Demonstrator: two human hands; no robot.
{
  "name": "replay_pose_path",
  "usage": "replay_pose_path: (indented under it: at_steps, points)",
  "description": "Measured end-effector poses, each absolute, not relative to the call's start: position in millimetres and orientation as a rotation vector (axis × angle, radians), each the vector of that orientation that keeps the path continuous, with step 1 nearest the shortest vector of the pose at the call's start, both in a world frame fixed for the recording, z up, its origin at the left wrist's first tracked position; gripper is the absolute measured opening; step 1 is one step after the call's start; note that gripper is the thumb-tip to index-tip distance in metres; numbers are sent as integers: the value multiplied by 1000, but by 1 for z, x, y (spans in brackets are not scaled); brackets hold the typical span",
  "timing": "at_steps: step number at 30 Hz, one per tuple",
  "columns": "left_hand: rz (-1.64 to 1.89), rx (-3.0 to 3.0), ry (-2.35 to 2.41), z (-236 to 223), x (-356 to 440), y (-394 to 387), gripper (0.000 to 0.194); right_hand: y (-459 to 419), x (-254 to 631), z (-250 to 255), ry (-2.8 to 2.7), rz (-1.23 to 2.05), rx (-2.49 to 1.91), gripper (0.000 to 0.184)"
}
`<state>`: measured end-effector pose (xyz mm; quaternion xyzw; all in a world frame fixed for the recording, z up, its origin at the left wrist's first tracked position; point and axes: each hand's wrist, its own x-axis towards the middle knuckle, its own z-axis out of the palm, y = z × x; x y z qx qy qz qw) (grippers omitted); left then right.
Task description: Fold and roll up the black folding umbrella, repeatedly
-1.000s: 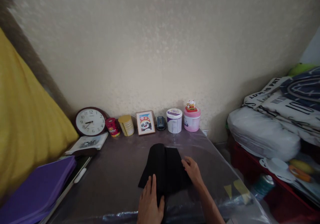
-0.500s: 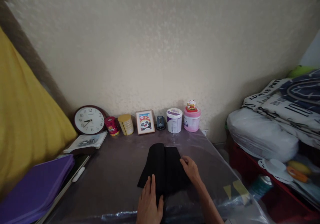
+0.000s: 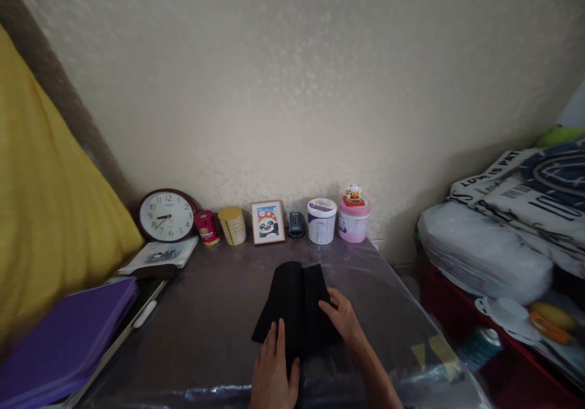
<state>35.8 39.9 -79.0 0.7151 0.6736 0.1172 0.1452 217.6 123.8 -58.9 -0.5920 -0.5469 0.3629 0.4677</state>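
A piece of black cloth [image 3: 287,299] lies on the plastic-covered table [image 3: 205,330], with a raised fold line running down its middle. My left hand [image 3: 274,366] rests flat on the cloth's near left part, fingers stretched forward and thumb apart. At the cloth's right edge, my right hand [image 3: 342,316] pinches the fabric between thumb and fingers, and that edge is slightly lifted. The near end of the cloth is partly hidden by my left hand.
Along the wall stand a clock [image 3: 167,216], a red can [image 3: 207,228], a yellow-lidded tub [image 3: 232,226], a panda picture frame [image 3: 268,222] and two round tubs [image 3: 322,221]. Purple folded fabric [image 3: 73,342] lies left. A red box [image 3: 521,366] and bagged bedding [image 3: 484,247] are right.
My right hand has moved slightly left, drawing the cloth's right edge inward and up. My left hand stays on the cloth. The view has shifted a little.
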Motion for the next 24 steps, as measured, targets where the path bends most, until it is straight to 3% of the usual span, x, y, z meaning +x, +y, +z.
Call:
replay_pose_path:
  at_steps: [6,12,24]
  points:
    - [347,2065,1948,-80,36,40,65,128,181,-20,-1317,1117,-1268,42]
    - [362,2049,1960,-83,36,41,66,142,145,-26,-1348,1147,-1358,52]
    - [590,2165,1991,-126,31,49,54,153,109,-34,-1884,900,-1610,50]
